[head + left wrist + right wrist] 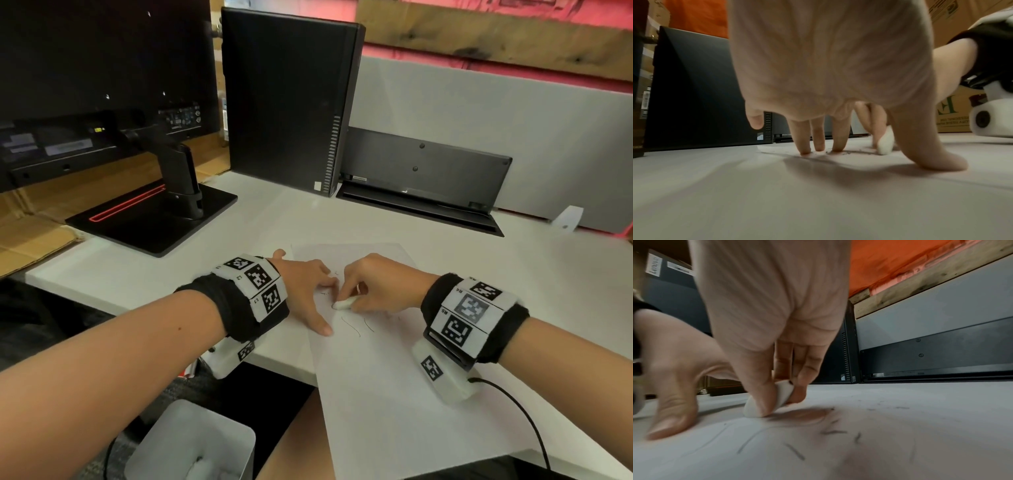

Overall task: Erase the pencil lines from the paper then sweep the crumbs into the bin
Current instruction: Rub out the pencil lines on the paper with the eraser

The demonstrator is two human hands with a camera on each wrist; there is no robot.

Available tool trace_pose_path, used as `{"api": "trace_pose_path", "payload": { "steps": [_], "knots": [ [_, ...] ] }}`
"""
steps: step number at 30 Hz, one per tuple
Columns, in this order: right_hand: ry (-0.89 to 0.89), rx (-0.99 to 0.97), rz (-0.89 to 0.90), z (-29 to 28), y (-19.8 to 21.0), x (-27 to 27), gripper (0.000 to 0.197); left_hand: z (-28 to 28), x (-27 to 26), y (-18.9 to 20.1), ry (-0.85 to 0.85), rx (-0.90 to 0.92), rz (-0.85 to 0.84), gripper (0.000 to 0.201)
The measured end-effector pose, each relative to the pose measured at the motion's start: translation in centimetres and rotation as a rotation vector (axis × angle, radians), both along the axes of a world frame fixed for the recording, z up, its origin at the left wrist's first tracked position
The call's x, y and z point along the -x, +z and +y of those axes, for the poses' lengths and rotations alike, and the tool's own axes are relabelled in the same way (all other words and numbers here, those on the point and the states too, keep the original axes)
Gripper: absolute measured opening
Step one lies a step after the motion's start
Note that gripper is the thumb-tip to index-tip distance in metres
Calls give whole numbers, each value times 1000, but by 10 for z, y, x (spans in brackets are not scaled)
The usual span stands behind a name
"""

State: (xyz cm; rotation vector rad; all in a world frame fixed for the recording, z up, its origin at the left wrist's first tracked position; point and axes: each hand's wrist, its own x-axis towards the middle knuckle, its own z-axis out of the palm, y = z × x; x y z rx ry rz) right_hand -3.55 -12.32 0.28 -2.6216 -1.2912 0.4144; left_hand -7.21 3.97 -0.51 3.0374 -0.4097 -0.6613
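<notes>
A white sheet of paper [383, 383] lies on the white desk, its near end hanging past the desk edge. Pencil lines [352, 325] curve across its middle. My right hand [373, 287] pinches a white eraser [344, 304] between thumb and fingers, its tip down on the paper [900, 451]. In the right wrist view the eraser [785, 392] touches the sheet beside dark crumbs [833, 432]. My left hand [308, 291] presses the paper's left part with spread, straight fingers [805, 142] and thumb. The eraser [885, 144] shows just beyond them.
A grey bin [191, 445] stands on the floor below the desk's near edge, left of the paper. A black computer tower [287, 102], a monitor stand [154, 219] and a black dock [424, 181] line the back of the desk [548, 291]. A cable [520, 411] trails from my right wrist.
</notes>
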Motion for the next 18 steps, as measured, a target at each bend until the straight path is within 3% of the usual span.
{"api": "trace_pose_path", "payload": {
  "steps": [4, 10, 18],
  "knots": [
    [69, 67, 69, -15, 0, 12, 23, 2, -3, -3, 29, -7, 7, 96],
    [65, -14, 3, 5, 9, 2, 20, 4, -4, -4, 11, 9, 12, 90],
    [105, 70, 50, -13, 3, 16, 24, 5, -9, -6, 36, -25, 24, 101]
  ]
}}
